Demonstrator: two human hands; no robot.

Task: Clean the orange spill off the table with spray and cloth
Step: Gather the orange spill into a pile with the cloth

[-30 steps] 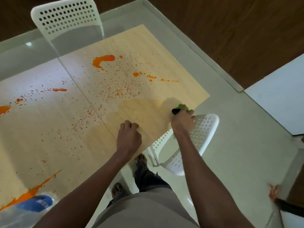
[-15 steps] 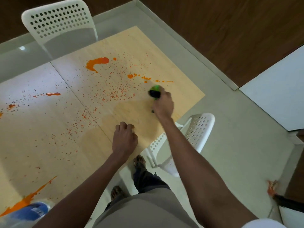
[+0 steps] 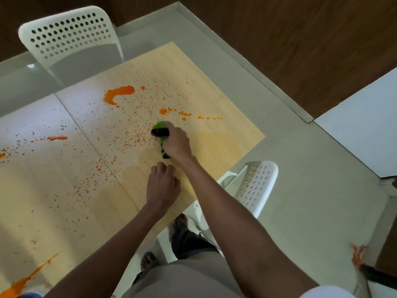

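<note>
At the far left bottom corner a blue-capped object (image 3: 30, 295) just peeks in, too cropped to tell what it is or what it contains. Above it a long orange streak (image 3: 32, 276) runs across the wooden counter (image 3: 64, 190), with a small orange smear (image 3: 57, 138) farther up and fine orange specks scattered toward the middle. A large orange blot (image 3: 119, 94) lies near the far edge, in front of a white perforated chair (image 3: 68, 37). The left hand (image 3: 162, 187) rests on the counter with its fingers curled under, knuckles down, holding nothing. Just beyond it the right hand (image 3: 177, 143) is clamped round a green and black cleaning tool (image 3: 160, 132), pressed onto the counter amid the specks; whether it is a cloth or a scrubber is unclear. Half a second ago this hand was farther right and closer to the row of orange drops (image 3: 184, 114); it has moved left and nearer the left hand. A second white chair (image 3: 255, 186) stands at the right.
</note>
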